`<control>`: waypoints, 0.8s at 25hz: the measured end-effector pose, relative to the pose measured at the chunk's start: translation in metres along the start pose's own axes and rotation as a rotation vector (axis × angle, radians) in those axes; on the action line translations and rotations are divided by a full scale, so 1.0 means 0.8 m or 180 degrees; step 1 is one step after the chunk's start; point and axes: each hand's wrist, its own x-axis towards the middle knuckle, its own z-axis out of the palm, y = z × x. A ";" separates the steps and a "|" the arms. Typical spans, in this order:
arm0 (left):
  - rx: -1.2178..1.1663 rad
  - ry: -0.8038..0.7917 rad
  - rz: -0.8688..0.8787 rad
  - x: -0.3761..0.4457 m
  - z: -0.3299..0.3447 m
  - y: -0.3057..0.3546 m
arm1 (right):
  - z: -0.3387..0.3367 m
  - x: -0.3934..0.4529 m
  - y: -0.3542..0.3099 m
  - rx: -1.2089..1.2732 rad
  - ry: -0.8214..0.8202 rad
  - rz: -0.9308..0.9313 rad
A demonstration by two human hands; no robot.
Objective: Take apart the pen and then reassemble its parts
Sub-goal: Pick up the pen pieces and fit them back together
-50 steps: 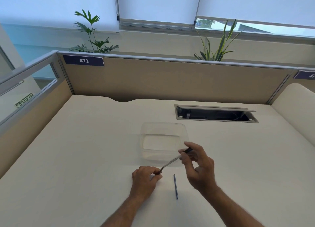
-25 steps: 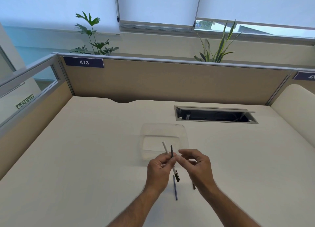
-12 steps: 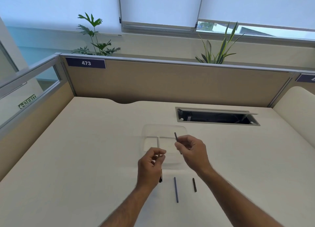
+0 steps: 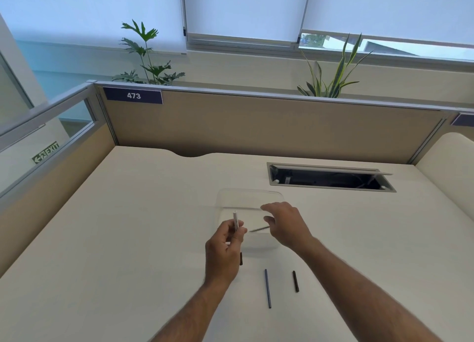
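My left hand grips the white pen barrel and holds it upright, with its dark lower end showing below the fingers. My right hand hovers over the clear plastic container with its fingers spread. A thin dark pen part sits inside the container just below the thumb, apparently free of the hand. On the desk nearer me lie a long thin blue refill and a short black pen piece, side by side.
The cream desk is enclosed by tan partition walls at the back and left. An open cable hatch sits at the back right. Potted plants stand behind the partition.
My right hand moved out over the container and its fingers spread; the thin dark part it held now sits in the container. My left hand raised the white barrel slightly.
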 end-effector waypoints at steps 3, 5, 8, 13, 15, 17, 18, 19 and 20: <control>-0.0009 0.0031 -0.0045 0.001 -0.001 -0.003 | -0.001 -0.013 0.001 0.0137 0.0319 0.0016; -0.0001 0.0022 -0.0061 0.000 -0.001 -0.005 | -0.003 -0.026 0.001 0.0278 0.0581 0.0079; 0.0043 -0.0024 -0.0046 -0.002 0.000 -0.005 | -0.008 -0.048 -0.003 0.0606 0.0416 0.0470; 0.0169 -0.0046 -0.0032 -0.001 0.003 -0.007 | 0.005 -0.084 -0.009 0.0805 -0.1028 0.1490; 0.0199 -0.0066 -0.0041 -0.001 0.003 -0.007 | 0.014 -0.096 -0.012 0.0800 -0.1413 0.1716; 0.0223 -0.0108 -0.0029 -0.002 0.002 -0.007 | 0.022 -0.102 -0.014 0.0837 -0.1661 0.1876; 0.0232 -0.0127 -0.0034 -0.003 0.002 -0.008 | 0.026 -0.105 -0.015 0.0872 -0.1726 0.1947; 0.0235 -0.0147 -0.0047 -0.003 0.002 -0.008 | 0.029 -0.106 -0.015 0.0896 -0.1766 0.2003; 0.0232 -0.0166 -0.0062 -0.003 0.002 -0.009 | 0.032 -0.107 -0.016 0.0925 -0.1797 0.2050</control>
